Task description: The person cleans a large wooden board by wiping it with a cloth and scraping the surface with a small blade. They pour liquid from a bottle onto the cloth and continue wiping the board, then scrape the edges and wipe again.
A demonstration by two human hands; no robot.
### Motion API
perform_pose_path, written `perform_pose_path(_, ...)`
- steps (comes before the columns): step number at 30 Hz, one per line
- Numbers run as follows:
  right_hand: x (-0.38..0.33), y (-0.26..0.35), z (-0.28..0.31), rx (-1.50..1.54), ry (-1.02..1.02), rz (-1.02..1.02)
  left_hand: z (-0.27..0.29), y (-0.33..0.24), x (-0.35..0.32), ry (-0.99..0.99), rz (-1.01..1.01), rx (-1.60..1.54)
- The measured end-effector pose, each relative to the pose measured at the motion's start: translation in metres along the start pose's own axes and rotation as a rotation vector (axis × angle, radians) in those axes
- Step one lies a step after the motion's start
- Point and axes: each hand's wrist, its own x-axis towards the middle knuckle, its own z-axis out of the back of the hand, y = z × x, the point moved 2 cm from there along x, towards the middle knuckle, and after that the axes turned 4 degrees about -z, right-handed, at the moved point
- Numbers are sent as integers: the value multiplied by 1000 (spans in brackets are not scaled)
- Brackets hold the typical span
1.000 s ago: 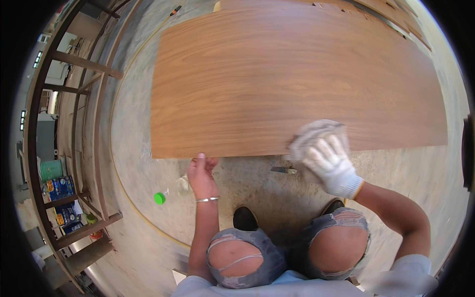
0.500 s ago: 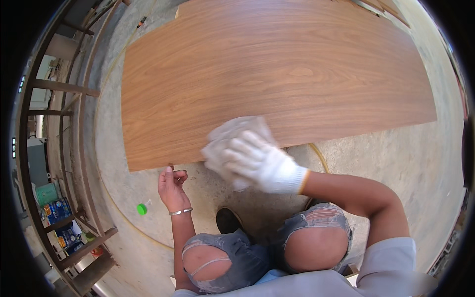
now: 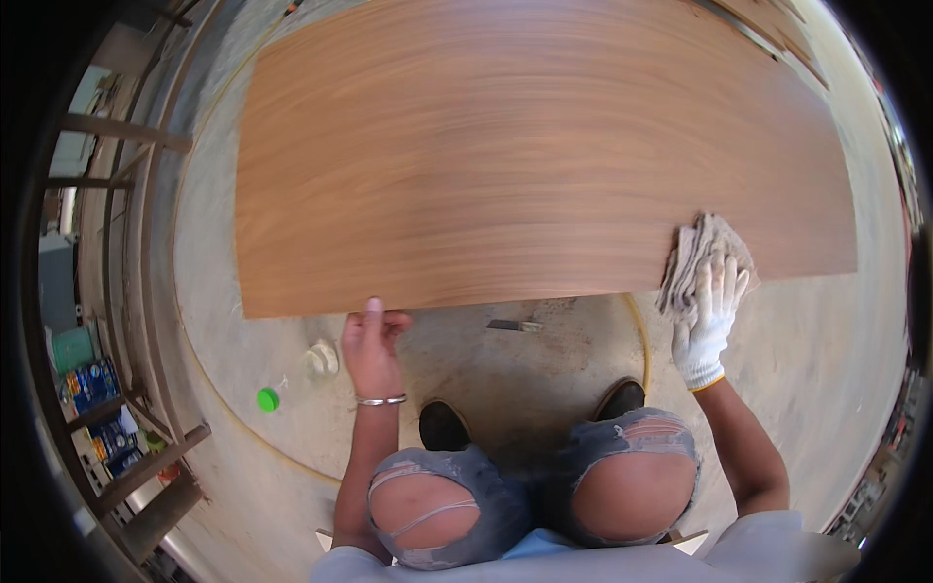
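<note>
A broad wood-grain board lies in front of me, its near edge just beyond my knees. My right hand, in a white knitted glove, presses a crumpled grey-beige rag on the board's near edge, toward the right end. Bare and with a silver bangle at the wrist, my left hand is at the near edge left of the middle. Its thumb lies over the edge and the fingers curl below it, closed on the board.
On the concrete floor lie a green cap, a whitish translucent container and a flat dark-bladed tool. A yellow hose runs under the board. A brown frame rack stands at the left, with blue boxes behind it.
My right hand has swept the rag rightward along the board's near edge. My left hand has shifted slightly right along that edge. The container and the flat tool have come into view.
</note>
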Motion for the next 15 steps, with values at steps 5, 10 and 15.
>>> perform_pose_path(5, 25, 64, -6, 132, 101, 247, -11, 6, -9, 86, 32, -2)
perform_pose_path(10, 62, 148, -7, 252, 284, 483, -8, 10, -8, 88, 15, 6)
perform_pose_path(15, 82, 238, -26, 457, 295, 753, 15, 22, -2, 76, 59, -181)
